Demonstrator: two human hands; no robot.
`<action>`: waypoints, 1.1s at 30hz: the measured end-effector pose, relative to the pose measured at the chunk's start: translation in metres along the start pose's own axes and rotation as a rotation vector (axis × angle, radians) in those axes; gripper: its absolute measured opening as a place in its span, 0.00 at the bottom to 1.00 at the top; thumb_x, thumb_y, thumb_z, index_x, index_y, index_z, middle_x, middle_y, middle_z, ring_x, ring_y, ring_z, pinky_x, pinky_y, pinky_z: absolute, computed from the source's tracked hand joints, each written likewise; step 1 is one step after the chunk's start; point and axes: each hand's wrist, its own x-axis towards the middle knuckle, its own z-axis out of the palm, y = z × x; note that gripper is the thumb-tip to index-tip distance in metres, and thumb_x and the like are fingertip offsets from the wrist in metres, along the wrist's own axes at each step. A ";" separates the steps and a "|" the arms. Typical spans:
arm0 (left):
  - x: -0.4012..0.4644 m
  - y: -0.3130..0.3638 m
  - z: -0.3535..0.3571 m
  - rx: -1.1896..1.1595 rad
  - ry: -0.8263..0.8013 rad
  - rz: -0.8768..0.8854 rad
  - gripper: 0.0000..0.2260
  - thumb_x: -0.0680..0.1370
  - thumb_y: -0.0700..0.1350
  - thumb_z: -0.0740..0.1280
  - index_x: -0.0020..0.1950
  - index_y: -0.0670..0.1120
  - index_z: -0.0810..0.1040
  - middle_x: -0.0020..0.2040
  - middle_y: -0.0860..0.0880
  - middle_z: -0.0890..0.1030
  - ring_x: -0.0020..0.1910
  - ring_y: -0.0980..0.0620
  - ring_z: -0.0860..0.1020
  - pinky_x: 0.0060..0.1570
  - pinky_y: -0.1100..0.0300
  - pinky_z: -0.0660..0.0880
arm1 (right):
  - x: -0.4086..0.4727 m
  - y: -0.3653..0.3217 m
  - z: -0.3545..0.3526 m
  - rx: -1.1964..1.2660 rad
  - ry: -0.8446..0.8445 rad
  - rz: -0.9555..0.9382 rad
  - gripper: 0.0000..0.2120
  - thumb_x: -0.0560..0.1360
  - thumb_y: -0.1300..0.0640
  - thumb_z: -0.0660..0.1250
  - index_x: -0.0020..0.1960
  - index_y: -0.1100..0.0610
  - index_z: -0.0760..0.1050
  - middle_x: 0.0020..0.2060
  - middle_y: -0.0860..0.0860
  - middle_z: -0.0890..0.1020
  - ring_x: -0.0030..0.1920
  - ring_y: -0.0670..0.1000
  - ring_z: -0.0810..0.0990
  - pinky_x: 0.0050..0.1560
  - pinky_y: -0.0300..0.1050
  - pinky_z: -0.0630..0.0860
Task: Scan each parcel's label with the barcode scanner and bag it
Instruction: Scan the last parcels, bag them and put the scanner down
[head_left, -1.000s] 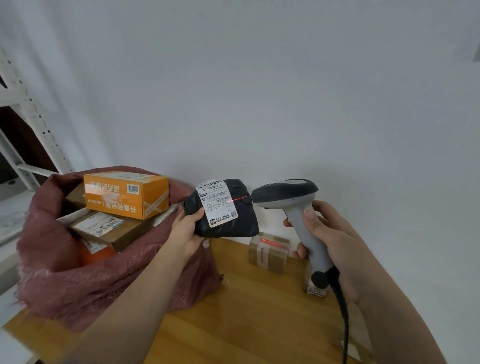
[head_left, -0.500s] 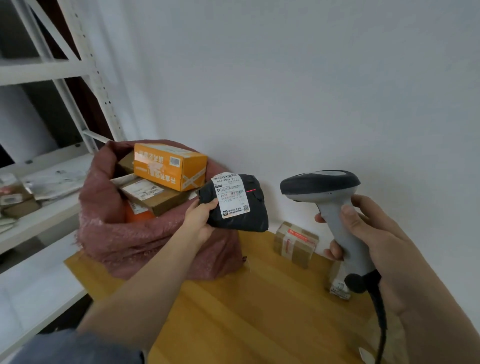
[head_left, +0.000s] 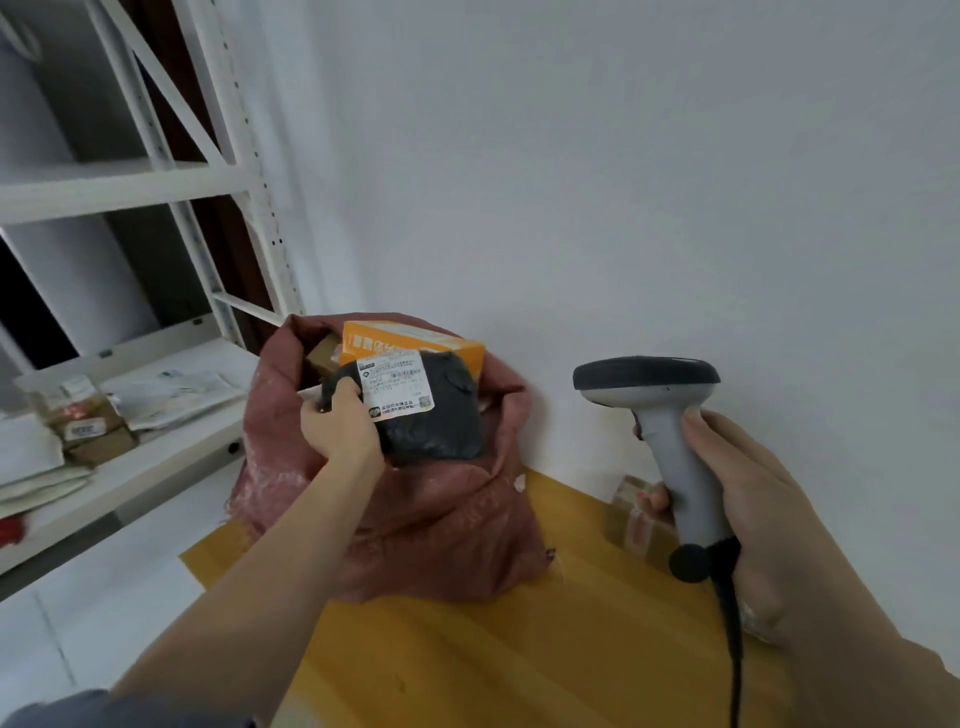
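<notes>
My left hand (head_left: 340, 426) grips a black soft parcel (head_left: 434, 415) with a white label, held over the mouth of the reddish woven bag (head_left: 415, 519). The bag stands on the wooden table (head_left: 493, 660) against the wall and holds an orange box (head_left: 415, 340) and brown cartons. My right hand (head_left: 753, 514) grips the grey barcode scanner (head_left: 660, 410) by its handle, to the right of the bag, its dark head pointing left. A black cable hangs from the handle.
A small brown taped parcel (head_left: 636, 519) lies on the table behind the scanner handle, by the white wall. A white metal shelving unit (head_left: 156, 182) stands at the left, with cartons (head_left: 88, 431) and papers on its shelf.
My left hand has carried the black parcel left, away from the scanner, to the bag's opening. The red scan line on the label is gone. The view has turned left.
</notes>
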 end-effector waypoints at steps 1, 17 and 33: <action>0.010 0.003 -0.007 0.021 0.062 0.044 0.12 0.76 0.42 0.65 0.59 0.45 0.72 0.52 0.46 0.79 0.42 0.52 0.79 0.44 0.58 0.76 | 0.001 0.003 0.009 0.005 0.000 0.001 0.15 0.78 0.46 0.63 0.57 0.55 0.78 0.38 0.56 0.79 0.30 0.52 0.77 0.33 0.48 0.74; 0.060 0.009 -0.029 0.753 0.164 0.102 0.30 0.74 0.41 0.68 0.73 0.41 0.59 0.74 0.39 0.58 0.73 0.39 0.59 0.70 0.44 0.58 | 0.010 0.028 0.086 -0.046 0.057 0.056 0.13 0.79 0.49 0.63 0.58 0.56 0.76 0.44 0.57 0.78 0.28 0.53 0.77 0.35 0.50 0.78; -0.084 -0.103 0.026 0.562 -0.447 0.567 0.13 0.71 0.29 0.62 0.49 0.44 0.71 0.53 0.46 0.66 0.42 0.50 0.71 0.50 0.57 0.71 | 0.001 0.038 -0.055 0.017 0.272 0.111 0.11 0.79 0.49 0.64 0.57 0.53 0.76 0.45 0.55 0.82 0.29 0.52 0.77 0.32 0.46 0.77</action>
